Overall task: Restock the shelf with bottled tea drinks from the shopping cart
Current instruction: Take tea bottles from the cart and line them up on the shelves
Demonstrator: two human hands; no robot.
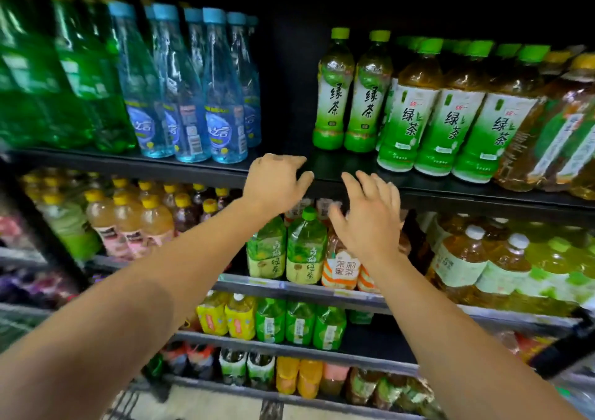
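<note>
Two small green tea bottles point(351, 91) with green caps stand side by side at the back of the upper shelf point(206, 170), beside a dark gap to their left. Larger green tea bottles point(450, 110) fill the row to their right. My left hand point(275, 183) hovers at the shelf's front edge, fingers loosely bent, holding nothing. A little lower and to the right, my right hand point(370, 217) is spread with straight fingers, also empty. Both hands are below and in front of the two small bottles, not touching them.
Blue water bottles point(206, 91) and green soda bottles point(64, 72) stand on the upper shelf's left. Lower shelves hold green plum tea bottles point(304, 247), yellow-capped drinks point(128, 220) and big tea bottles point(483, 265). A cart's wire edge point(119, 403) shows at the bottom left.
</note>
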